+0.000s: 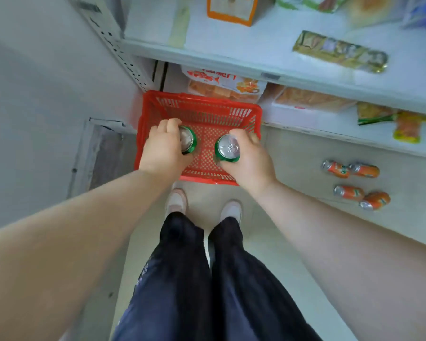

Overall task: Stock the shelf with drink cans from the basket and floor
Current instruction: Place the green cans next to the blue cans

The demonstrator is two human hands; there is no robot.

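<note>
Two round metal-topped green cans [189, 143] [229, 148] over latticed basket [207, 111]

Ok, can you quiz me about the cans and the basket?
1. True or false: the left hand grips an orange can.
2. How many orange cans lie on the floor?
3. The right hand holds its green can over: A a red basket, B a cardboard box, C a blue bucket.
Key: 1 false, a green one; 2 four; 3 A.
</note>
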